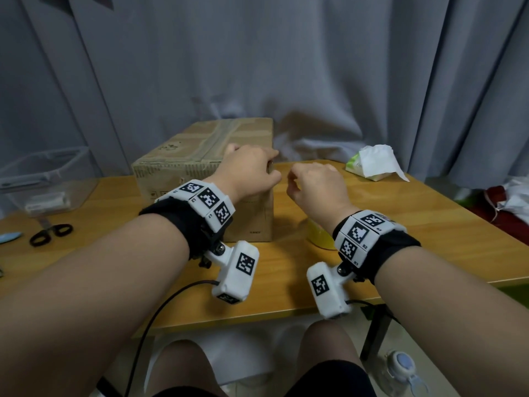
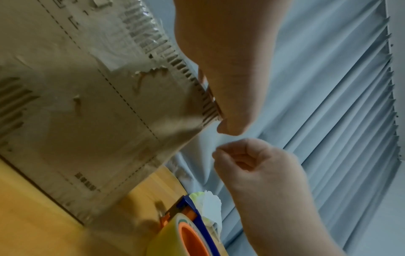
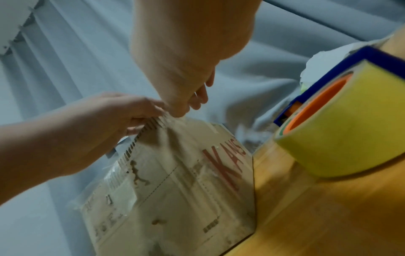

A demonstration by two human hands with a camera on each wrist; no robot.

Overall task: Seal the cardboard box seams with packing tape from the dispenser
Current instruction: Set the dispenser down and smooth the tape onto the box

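The brown cardboard box (image 1: 200, 167) stands on the wooden table (image 1: 386, 202), with old clear tape along its top seam. My left hand (image 1: 249, 170) grips its near right top corner, fingers over the top edge (image 3: 105, 117) and thumb on the right side. My right hand (image 1: 312, 184) hovers just right of that corner, apart from the box. Its fingers are curled and its thumb meets the forefinger (image 2: 219, 152); I see nothing between them. The tape dispenser (image 1: 319, 239), a yellowish roll on an orange core in a blue frame (image 3: 339, 129), sits on the table below my right wrist.
Black scissors (image 1: 50, 233) lie at the table's left, by a clear plastic bin (image 1: 43, 179). A tissue pack (image 1: 372, 164) sits at the back right. Grey curtain (image 1: 257, 67) hangs close behind the box. Cables run from both wrist cameras.
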